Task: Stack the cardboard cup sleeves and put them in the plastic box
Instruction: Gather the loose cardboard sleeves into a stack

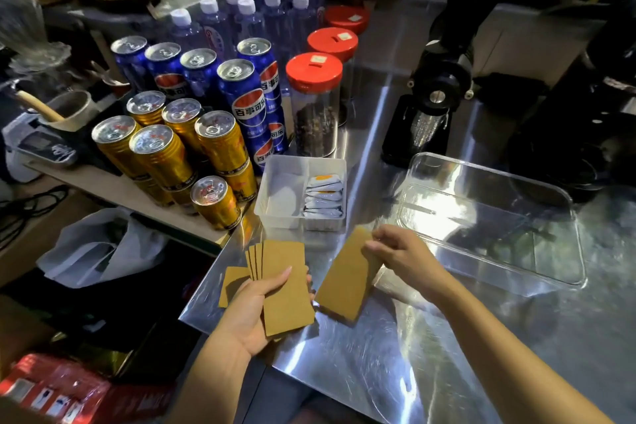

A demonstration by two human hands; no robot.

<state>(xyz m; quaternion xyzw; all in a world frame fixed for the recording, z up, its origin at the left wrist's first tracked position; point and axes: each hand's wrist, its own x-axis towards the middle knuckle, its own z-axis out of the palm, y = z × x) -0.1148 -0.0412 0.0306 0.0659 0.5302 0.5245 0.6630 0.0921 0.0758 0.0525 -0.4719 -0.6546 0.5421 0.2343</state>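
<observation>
My left hand (256, 308) holds a fanned stack of flat brown cardboard cup sleeves (285, 289) above the near-left corner of the steel counter. My right hand (401, 258) pinches the top of one more sleeve (347, 280), which stands tilted with its lower edge on the counter just right of the stack. Another sleeve (232, 286) lies flat under my left hand at the counter's left edge. The clear plastic box (499, 220) sits empty to the right of my right hand.
A small white tray (299, 193) with sachets stands just behind the sleeves. Gold and blue cans (192, 134), water bottles and red-lidded jars (315, 103) crowd the back left. A black grinder (440, 72) stands behind the box. The counter's left edge drops off beside my left hand.
</observation>
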